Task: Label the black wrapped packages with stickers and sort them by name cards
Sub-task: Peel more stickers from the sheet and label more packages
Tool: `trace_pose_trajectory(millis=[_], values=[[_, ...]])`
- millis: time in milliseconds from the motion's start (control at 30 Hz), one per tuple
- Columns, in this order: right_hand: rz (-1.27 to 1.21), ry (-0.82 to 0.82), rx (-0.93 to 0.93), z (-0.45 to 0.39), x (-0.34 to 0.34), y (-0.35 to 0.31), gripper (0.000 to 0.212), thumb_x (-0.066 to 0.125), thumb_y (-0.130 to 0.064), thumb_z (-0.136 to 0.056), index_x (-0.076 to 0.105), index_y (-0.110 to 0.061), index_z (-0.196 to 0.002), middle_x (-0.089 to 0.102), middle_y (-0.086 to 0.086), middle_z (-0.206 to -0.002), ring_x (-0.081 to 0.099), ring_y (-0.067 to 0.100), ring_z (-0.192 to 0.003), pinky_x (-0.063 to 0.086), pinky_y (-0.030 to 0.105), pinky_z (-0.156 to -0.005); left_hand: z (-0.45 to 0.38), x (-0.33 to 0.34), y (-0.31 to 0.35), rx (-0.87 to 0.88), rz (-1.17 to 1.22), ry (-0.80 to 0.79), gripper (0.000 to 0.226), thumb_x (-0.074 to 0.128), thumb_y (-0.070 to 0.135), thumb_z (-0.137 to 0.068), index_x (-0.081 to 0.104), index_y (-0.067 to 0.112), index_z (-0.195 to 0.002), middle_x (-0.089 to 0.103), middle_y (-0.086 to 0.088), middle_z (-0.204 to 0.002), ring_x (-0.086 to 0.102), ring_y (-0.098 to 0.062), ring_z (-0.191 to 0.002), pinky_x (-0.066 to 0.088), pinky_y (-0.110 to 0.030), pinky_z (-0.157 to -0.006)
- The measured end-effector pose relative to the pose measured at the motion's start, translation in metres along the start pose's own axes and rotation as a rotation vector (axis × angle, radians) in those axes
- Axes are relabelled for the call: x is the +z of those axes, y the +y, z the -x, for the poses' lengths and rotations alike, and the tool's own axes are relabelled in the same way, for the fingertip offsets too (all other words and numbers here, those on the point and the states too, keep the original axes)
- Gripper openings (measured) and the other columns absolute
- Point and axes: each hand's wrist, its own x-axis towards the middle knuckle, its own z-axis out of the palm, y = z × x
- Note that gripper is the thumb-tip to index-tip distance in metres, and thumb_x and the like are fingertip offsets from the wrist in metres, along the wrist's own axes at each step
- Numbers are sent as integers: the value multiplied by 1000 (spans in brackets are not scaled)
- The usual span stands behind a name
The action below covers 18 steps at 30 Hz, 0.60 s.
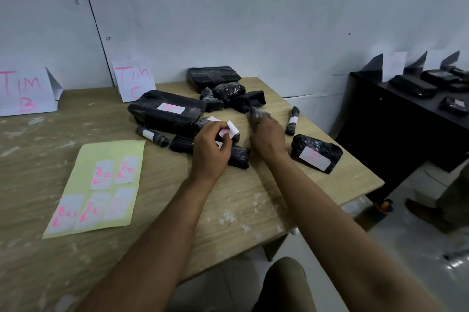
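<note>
Black wrapped packages lie in a pile at the far right of the wooden table [157,210]. My left hand [210,149] pinches a white sticker [232,130] with pink writing above the pile. My right hand [266,136] grips a small blurred black package [256,116]. A big labelled package [167,112] lies behind my left hand, and another labelled package [316,156] lies to the right. A yellow sticker sheet [99,187] with several pink-marked stickers lies at the left. Name cards "TIM B" [25,92] and "TIM C" [134,80] stand against the wall.
A black cabinet [396,139] stands to the right, carrying more black packages [412,85] and folded cards. Someone's feet [426,212] show on the floor by it. My knee [284,286] is below the table's front edge. White scuffs mark the tabletop.
</note>
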Motion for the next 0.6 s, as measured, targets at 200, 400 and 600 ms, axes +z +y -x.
trace_pose_trajectory(millis=[200, 400, 600], values=[[-58, 36, 19, 31, -12, 2, 32, 56, -9, -84, 70, -11, -113, 69, 17, -107, 62, 36, -101, 49, 37, -80, 3, -4, 2, -13, 29, -18, 12, 52, 6, -86, 64, 5, -88, 64, -6, -90, 59, -22, -81, 50, -43, -60], [-110, 59, -7, 66, -23, 6, 36, 58, -8, -79, 72, -15, -112, 71, 18, -101, 62, 39, -95, 48, 38, -79, 10, -11, 12, -17, 33, 10, 12, 56, 0, -84, 65, 6, -88, 63, -3, -87, 57, -16, -78, 51, -38, -60], [-134, 110, -30, 93, -23, 12, 37, 59, -5, -78, 73, -11, -112, 71, 13, -108, 64, 33, -97, 48, 33, -81, 12, -14, 11, -25, 31, 10, 10, 55, 4, -84, 64, 4, -88, 63, -7, -86, 58, -21, -78, 52, -43, -61]])
